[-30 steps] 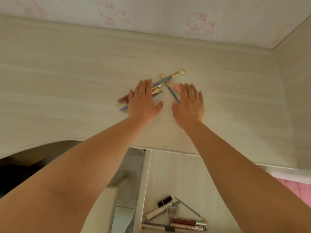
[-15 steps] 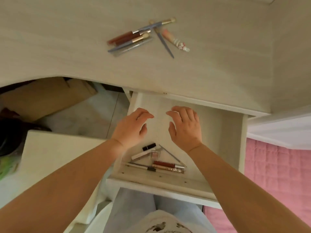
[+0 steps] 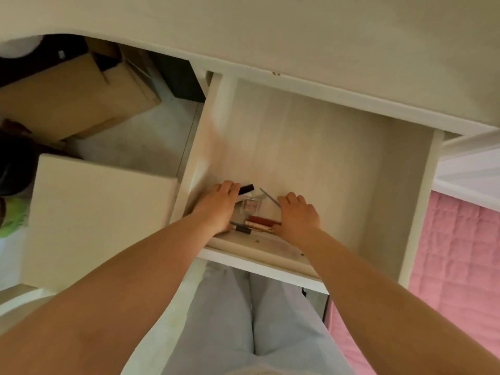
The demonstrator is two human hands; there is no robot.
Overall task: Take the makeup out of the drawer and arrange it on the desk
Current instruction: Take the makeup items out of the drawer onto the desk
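Both hands were down in the pale wooden pull-out drawer [image 3: 338, 147], so the step in hand looked like gathering the next batch of makeup for the bench. The left hand [image 3: 219, 205] sat at the near-left corner, its fingers [image 3: 230, 186] curled over the end of a white tube with a black cap [image 3: 246, 189]. Whether they had actually closed round it I could not tell, since the palm hid the contact. The right hand [image 3: 297, 212] lay just to the right of the pile, knuckles up, fingers bent downward beside a thin grey pencil-like stick [image 3: 269, 196] that slanted toward it. Grasp or mere touch? That too was hidden.

Between the two hands lay the rest: a small clear square pot with pinkish contents [image 3: 251, 207], a dark red lip-gloss tube [image 3: 261, 220], a gold-toned tube [image 3: 258, 226] just nearer than it, and a slim dark liner [image 3: 240, 227] poking out from under the left palm. All of it was on the drawer floor, hard against the front wall.

My read: the next move called for drawing the hands together to scoop the loose pieces into one bundle, then lifting clear of the drawer front. The slim round tubes looked likely to roll or slip out of a loose hold. The pale wood-grain bench [image 3: 297, 31] showed only as a bare strip at the top.
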